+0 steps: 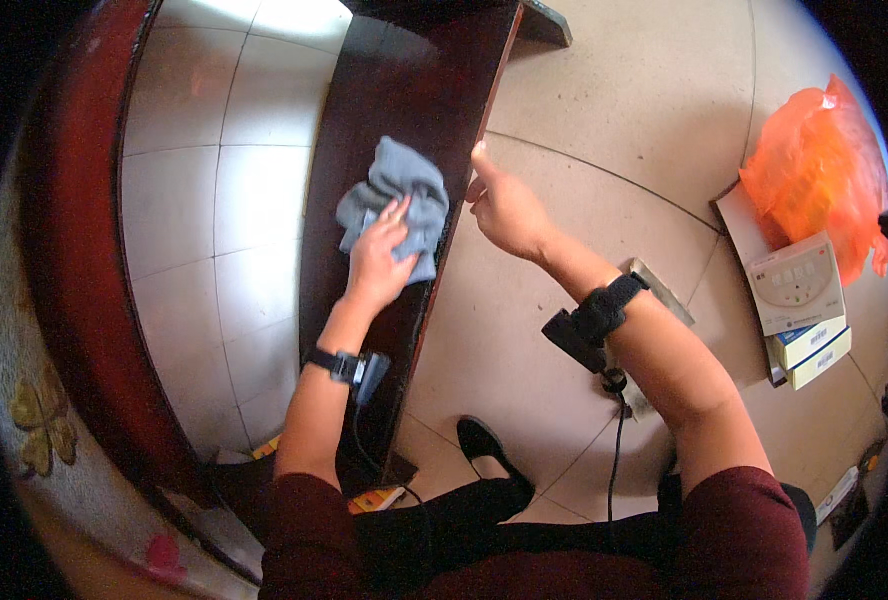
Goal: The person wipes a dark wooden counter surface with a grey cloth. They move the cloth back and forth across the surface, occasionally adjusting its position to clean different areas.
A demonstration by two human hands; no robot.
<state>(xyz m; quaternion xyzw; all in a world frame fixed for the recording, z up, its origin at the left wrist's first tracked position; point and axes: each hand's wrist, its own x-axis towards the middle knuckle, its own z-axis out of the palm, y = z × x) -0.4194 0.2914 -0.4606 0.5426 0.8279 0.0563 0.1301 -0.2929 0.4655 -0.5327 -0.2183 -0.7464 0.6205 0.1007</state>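
My left hand [381,259] presses a crumpled grey-blue cloth [414,180] onto a dark wooden board [384,97] that looks like a long low bench. Its fingers are spread on top of the cloth, and the thumb lies along the cloth's near side. At the board's right edge is my right hand [510,214]. The thumb points up along that edge and the fingers are curled, partly hidden, so whether they grip the wood is unclear. Each wrist or forearm carries a black strap with a small device and a cable.
Left of the board are pale floor tiles [256,187] and a curved red-brown wooden edge [83,247] beside patterned fabric [46,427]. To the right, an orange plastic bag [819,172] sits by stacked boxes [796,285]. A flat block [661,289] lies under my right forearm. My shoe [489,450] is below.
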